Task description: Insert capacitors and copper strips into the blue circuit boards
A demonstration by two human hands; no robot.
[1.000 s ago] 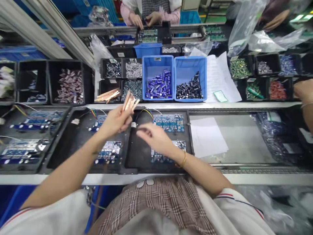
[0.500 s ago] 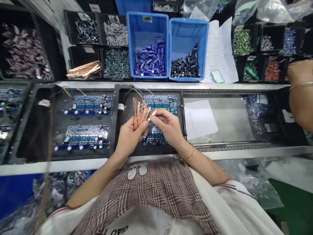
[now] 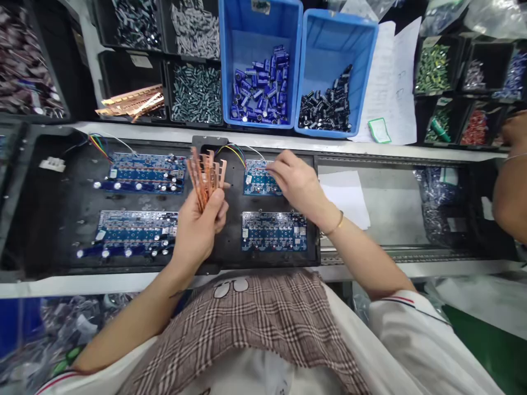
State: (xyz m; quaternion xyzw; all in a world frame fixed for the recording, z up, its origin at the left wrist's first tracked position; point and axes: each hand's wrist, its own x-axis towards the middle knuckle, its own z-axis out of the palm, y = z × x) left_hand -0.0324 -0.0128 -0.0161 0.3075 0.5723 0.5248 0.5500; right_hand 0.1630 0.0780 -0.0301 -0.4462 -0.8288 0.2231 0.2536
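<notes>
Head view: a fan of copper strips is gripped in the closed left hand, held upright above the black tray. The right hand is laid on the far board in that tray, fingers bent down onto it; whether anything is pinched cannot be told. A near board lies just below.

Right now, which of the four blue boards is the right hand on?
The right hand rests on the far right board, the one with coloured wires at its top edge. The near right board and both left boards are untouched.
</notes>
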